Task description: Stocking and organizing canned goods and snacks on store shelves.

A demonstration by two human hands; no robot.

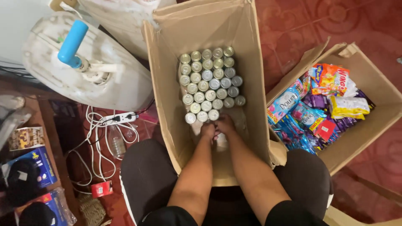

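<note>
Both hands reach down into the box [167, 83]; the cans [210, 83] stand just beyond the left hand [207, 130] and right hand [225, 124], which meet, their grips unclear.

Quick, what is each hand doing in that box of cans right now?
Left hand: deep in the cardboard box, by the cans; grip cannot be told.
Right hand: beside it; cannot be told.
</note>
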